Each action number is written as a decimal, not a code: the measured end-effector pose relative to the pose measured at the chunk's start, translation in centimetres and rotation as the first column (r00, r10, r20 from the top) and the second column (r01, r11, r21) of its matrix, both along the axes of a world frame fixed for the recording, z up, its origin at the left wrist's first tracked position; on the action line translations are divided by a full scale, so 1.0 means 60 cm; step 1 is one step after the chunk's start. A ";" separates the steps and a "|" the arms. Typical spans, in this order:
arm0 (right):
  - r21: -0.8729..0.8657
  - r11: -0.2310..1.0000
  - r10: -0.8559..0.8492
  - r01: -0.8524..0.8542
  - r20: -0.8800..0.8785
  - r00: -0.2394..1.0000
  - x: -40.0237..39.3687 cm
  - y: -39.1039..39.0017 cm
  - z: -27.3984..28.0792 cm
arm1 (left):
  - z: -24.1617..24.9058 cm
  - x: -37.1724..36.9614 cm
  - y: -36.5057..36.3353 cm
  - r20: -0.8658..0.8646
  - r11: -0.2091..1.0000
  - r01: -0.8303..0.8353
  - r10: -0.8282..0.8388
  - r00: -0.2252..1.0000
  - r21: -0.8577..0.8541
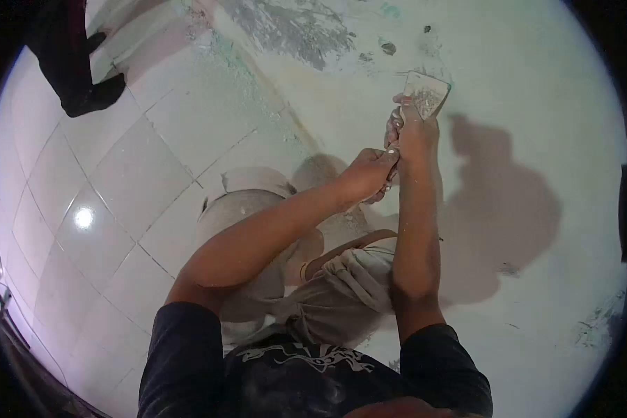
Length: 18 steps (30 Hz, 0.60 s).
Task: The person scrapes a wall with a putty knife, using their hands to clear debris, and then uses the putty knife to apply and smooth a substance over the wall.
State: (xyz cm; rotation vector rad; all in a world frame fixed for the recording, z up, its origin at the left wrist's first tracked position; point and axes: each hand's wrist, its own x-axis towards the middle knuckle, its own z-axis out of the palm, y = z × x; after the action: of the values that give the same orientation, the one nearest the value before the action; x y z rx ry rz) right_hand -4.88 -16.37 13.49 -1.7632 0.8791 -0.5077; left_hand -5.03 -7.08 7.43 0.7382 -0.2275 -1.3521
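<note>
A scraper (427,95) with a broad blade, its face coated in pale residue, lies against the whitish wall surface (536,90). My right hand (416,129) is wrapped round it close to the blade, the thumb pressed near the blade's base. Lower down, my left hand (371,174) is closed round the handle end, just below the right hand. Most of the handle is hidden by my fingers. Both hands look dusty.
Crumbled debris (240,76) runs along the seam between wall and tiled floor (139,160). Rough grey patches (292,31) mark the wall higher up. Another person's dark shoe (97,97) stands at the upper left. My dusty trousers (341,292) show between my arms.
</note>
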 end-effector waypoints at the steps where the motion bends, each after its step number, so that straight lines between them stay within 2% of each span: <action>1: -0.001 1.000 -0.001 0.001 -0.010 1.000 0.001 -0.004 -0.004 | -0.005 0.001 -0.003 -0.010 1.000 0.001 -0.001 1.000 -0.001; 3: 0.027 0.999 0.025 -0.026 0.030 0.999 0.000 -0.014 -0.012 | -0.013 -0.004 -0.012 -0.018 0.998 -0.017 0.016 1.000 -0.062; 6: 0.037 0.999 0.038 -0.038 -0.011 0.999 -0.005 -0.012 -0.005 | -0.016 -0.012 -0.019 -0.033 0.995 -0.048 0.045 0.998 -0.085; 9: 0.052 0.994 0.096 -0.096 0.004 0.995 -0.011 -0.024 -0.009 | -0.013 -0.018 -0.021 -0.077 0.997 -0.066 0.062 0.995 -0.050; 12: 0.026 0.995 0.096 -0.095 -0.015 0.995 -0.011 -0.017 -0.004 | -0.018 -0.014 -0.022 -0.084 0.995 0.000 -0.009 0.996 -0.104; 16: 0.035 0.992 0.116 -0.117 0.038 0.993 -0.012 -0.016 -0.006 | -0.017 -0.009 -0.014 -0.095 0.994 0.013 -0.024 0.995 -0.108; 18: 0.018 0.996 0.088 -0.089 0.030 0.996 -0.011 -0.009 -0.003 | -0.016 -0.006 -0.013 -0.142 0.999 0.003 -0.009 0.990 -0.040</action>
State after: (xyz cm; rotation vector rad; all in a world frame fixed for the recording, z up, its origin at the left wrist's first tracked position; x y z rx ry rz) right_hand -5.55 -16.94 13.29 -1.7647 0.7792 -0.4646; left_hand -5.38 -7.85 6.46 0.6057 -0.1424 -1.3958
